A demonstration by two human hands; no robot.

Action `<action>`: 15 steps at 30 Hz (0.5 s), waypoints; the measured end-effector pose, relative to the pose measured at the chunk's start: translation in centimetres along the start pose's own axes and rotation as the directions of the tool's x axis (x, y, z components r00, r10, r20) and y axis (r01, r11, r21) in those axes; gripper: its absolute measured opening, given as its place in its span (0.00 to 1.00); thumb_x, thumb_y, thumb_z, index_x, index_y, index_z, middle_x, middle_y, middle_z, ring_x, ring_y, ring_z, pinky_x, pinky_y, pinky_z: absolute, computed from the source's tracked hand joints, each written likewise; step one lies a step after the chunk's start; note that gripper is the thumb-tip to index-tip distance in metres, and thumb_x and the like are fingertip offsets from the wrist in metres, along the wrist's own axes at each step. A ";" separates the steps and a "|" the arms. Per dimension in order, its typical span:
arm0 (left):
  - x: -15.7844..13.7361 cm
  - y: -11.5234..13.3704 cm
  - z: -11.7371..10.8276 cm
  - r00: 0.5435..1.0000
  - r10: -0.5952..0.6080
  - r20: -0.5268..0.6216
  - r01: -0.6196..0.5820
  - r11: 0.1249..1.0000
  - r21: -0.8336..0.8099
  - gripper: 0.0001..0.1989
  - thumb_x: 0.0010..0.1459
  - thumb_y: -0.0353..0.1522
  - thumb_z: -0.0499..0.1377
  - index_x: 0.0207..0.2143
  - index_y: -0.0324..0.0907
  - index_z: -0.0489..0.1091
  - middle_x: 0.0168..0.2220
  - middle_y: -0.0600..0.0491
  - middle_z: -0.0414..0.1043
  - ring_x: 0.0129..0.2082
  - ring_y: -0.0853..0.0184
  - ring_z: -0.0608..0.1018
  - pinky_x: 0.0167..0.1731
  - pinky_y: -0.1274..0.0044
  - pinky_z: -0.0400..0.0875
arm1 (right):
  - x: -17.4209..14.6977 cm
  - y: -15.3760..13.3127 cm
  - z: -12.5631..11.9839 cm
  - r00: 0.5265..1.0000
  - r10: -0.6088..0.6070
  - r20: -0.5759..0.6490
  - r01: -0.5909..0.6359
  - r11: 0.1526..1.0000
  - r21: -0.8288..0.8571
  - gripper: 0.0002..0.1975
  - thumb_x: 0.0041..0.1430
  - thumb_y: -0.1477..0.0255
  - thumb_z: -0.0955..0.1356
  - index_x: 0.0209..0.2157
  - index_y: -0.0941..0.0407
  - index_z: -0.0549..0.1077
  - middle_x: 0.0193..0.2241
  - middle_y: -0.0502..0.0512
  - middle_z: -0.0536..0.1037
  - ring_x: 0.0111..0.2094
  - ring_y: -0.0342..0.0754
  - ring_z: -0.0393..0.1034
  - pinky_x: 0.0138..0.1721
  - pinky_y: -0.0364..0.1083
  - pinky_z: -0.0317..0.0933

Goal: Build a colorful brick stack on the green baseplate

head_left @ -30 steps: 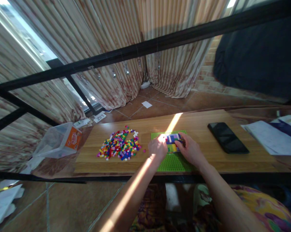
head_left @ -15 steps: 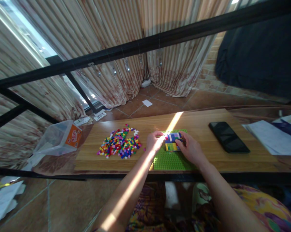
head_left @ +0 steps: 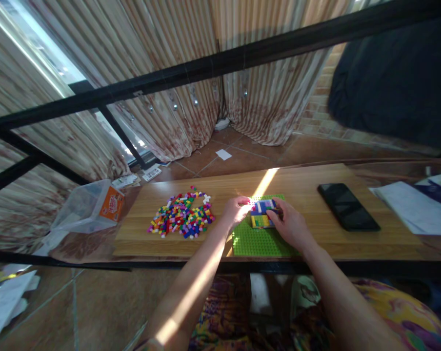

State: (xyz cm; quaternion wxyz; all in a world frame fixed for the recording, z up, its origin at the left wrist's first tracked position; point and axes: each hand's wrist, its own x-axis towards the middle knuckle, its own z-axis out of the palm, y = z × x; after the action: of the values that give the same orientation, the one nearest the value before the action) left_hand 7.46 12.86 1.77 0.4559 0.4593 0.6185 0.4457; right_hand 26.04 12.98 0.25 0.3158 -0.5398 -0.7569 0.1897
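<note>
A green studded baseplate point(head_left: 259, 243) lies on the wooden board in front of me. On its upper part sits a build of small toy bricks point(head_left: 261, 221), blue and purple at the back, yellow and green at the front. My right hand point(head_left: 288, 222) grips the right side of this build, thumb on top and fingers around the far edge. At its left back corner, my left hand point(head_left: 237, 213) is closed in a pinch, the fingertips in bright sunlight. What the pinch holds is too small to make out. Left of it spreads a pile of loose toy bricks point(head_left: 182, 214).
A black phone or tablet point(head_left: 348, 207) lies on the right of the wooden board point(head_left: 220, 187). Papers point(head_left: 407, 204) are beyond it. A clear plastic tub point(head_left: 83, 207) with an orange label stands past the left end. A black metal rail point(head_left: 206, 70) crosses behind.
Both hands stay at the brick build with almost no movement. The left fingertips shift very slightly at its corner. The whole view has moved a little.
</note>
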 end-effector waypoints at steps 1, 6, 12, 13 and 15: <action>0.0 0.0 0.0 1.000 0.006 -0.002 -0.006 1.000 0.018 0.07 0.46 0.24 0.64 0.31 0.36 0.77 0.30 0.51 0.78 0.30 0.68 0.75 0.38 0.76 0.68 | 0.0 0.0 0.0 1.000 0.001 0.002 -0.001 1.000 0.000 0.25 0.59 0.61 0.63 0.53 0.61 0.68 0.45 0.66 0.76 0.43 0.57 0.72 0.45 0.55 0.66; 0.2 0.1 0.0 1.000 0.006 -0.017 -0.005 0.996 0.093 0.07 0.46 0.26 0.63 0.31 0.37 0.77 0.30 0.51 0.78 0.30 0.68 0.75 0.37 0.76 0.68 | 0.0 0.0 0.0 1.000 0.005 0.007 -0.005 1.000 -0.007 0.24 0.60 0.61 0.63 0.53 0.60 0.68 0.46 0.65 0.76 0.42 0.56 0.73 0.44 0.55 0.66; 0.3 0.0 0.0 1.000 0.028 -0.006 -0.027 0.993 0.117 0.06 0.46 0.28 0.63 0.30 0.37 0.77 0.27 0.52 0.76 0.27 0.71 0.73 0.30 0.79 0.64 | -0.1 0.0 0.1 1.000 -0.002 -0.009 0.002 1.000 -0.007 0.25 0.60 0.60 0.63 0.53 0.60 0.68 0.46 0.65 0.76 0.42 0.56 0.73 0.44 0.55 0.66; 0.3 0.0 -0.1 0.999 0.032 -0.008 -0.030 0.991 0.127 0.06 0.46 0.28 0.63 0.29 0.37 0.77 0.26 0.53 0.75 0.26 0.71 0.72 0.28 0.79 0.63 | -0.1 0.0 0.1 1.000 -0.002 -0.011 0.002 1.000 -0.008 0.25 0.60 0.60 0.63 0.53 0.60 0.68 0.46 0.65 0.76 0.42 0.57 0.73 0.44 0.55 0.66; 0.3 0.0 -0.2 1.000 0.031 0.004 -0.032 0.990 0.139 0.06 0.46 0.30 0.62 0.27 0.37 0.77 0.24 0.54 0.74 0.24 0.72 0.70 0.26 0.80 0.61 | -0.1 0.0 0.2 1.000 -0.001 -0.012 0.001 1.000 -0.006 0.25 0.60 0.60 0.63 0.53 0.60 0.68 0.46 0.66 0.76 0.43 0.57 0.72 0.44 0.55 0.66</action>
State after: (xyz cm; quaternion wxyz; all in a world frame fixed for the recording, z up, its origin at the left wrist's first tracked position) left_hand 7.27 13.17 1.79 0.4161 0.5001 0.6404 0.4083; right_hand 25.97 12.88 0.10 0.3188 -0.5414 -0.7558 0.1842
